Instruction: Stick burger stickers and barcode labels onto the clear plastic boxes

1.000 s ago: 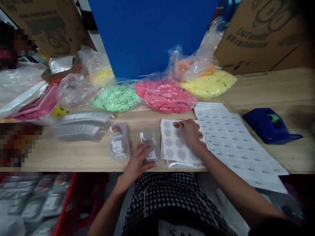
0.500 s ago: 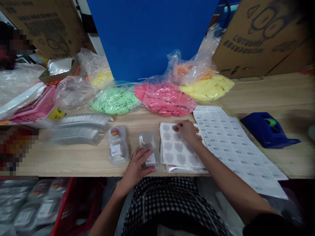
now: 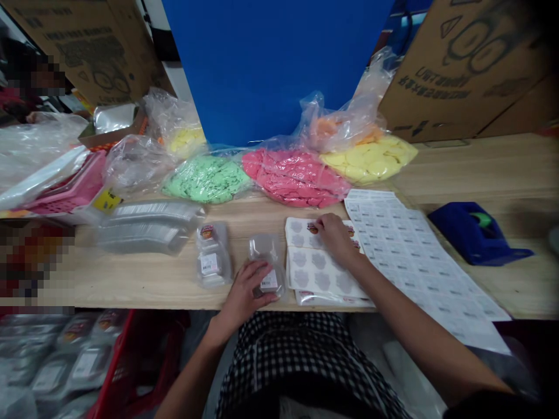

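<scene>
My left hand (image 3: 248, 294) grips a clear plastic container (image 3: 263, 247) that bears a white barcode label (image 3: 269, 281). On a sheet of stickers (image 3: 320, 263), my right hand (image 3: 334, 235) pinches at a sticker in the upper row, its fingertips hidden behind the hand. Many spots on this sheet are bare backing, while a few colourful stickers (image 3: 350, 231) stay around the hand. Left of the held container lies a similar clear container (image 3: 212, 256) with both a barcode label and a colourful sticker on it.
Stacked clear containers (image 3: 140, 227) lie at the left. Bags of green (image 3: 207, 177), pink (image 3: 301, 177) and yellow pieces (image 3: 371, 158) line the back. Barcode label sheets (image 3: 419, 256) and a blue tape dispenser (image 3: 471, 233) sit right. A red crate (image 3: 116, 366) stands below, left.
The whole view has shifted slightly. Both hands keep nearly the same places, the left on the container and the right at the sticker sheet.
</scene>
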Tool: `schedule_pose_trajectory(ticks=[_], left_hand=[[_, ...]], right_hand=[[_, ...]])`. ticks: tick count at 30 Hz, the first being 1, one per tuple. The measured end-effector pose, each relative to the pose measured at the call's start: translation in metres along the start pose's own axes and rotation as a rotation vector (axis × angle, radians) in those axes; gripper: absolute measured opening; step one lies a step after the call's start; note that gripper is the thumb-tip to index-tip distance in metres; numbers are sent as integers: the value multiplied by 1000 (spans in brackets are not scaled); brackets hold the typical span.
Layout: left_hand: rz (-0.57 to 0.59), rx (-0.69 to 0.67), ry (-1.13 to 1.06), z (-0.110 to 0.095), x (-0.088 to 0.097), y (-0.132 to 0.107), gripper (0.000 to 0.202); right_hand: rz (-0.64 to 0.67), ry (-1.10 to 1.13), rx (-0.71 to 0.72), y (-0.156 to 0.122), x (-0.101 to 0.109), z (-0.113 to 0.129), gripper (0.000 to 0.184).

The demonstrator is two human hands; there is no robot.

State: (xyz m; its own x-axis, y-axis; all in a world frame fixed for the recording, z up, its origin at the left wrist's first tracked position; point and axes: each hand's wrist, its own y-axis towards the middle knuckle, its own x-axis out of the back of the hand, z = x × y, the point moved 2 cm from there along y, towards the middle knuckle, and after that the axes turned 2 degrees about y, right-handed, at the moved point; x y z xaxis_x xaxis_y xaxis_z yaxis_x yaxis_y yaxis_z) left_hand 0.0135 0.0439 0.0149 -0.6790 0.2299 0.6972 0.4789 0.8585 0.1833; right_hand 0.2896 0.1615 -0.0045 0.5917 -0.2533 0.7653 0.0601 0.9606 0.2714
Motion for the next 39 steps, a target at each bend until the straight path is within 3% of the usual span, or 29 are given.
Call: schedule_pose_trajectory(ticks=[3, 5, 7, 9, 12, 15, 20, 30, 33, 37, 39], left_hand=[[2, 0, 4, 2, -1, 0, 59], [-2, -14, 2, 2, -1, -1, 59], [-2, -25, -5, 1, -1, -1, 60], [-2, -19, -15, 0, 0, -1, 60], [-2, -4, -20, -4, 1, -1, 61], [-17, -14, -16, -5, 1, -1, 62], [-14, -24, -28, -5, 1, -1, 61], [5, -20, -19, -2, 0, -1, 63], [-6, -40, -4, -1, -1, -1, 63], [-4, -36, -7, -3, 0, -1, 62], [-1, -27, -7, -4, 1, -1, 62]], right_hand=[[-19, 19, 25, -13, 16, 9, 19], [-108, 94, 30, -19, 29, 20, 18], [-198, 246, -16, -20, 38, 35, 17], [-196, 464, -94, -17, 37, 53, 22], [50, 765, -176, -11, 18, 84, 33], [292, 850, -227, -10, -7, 107, 30], [350, 722, -181, -11, -26, 122, 19], [369, 522, -94, -9, -39, 119, 9], [336, 362, -51, -13, -39, 122, 7], [247, 137, 128, -25, -37, 130, 8], [183, 114, 189, -29, -38, 129, 17]])
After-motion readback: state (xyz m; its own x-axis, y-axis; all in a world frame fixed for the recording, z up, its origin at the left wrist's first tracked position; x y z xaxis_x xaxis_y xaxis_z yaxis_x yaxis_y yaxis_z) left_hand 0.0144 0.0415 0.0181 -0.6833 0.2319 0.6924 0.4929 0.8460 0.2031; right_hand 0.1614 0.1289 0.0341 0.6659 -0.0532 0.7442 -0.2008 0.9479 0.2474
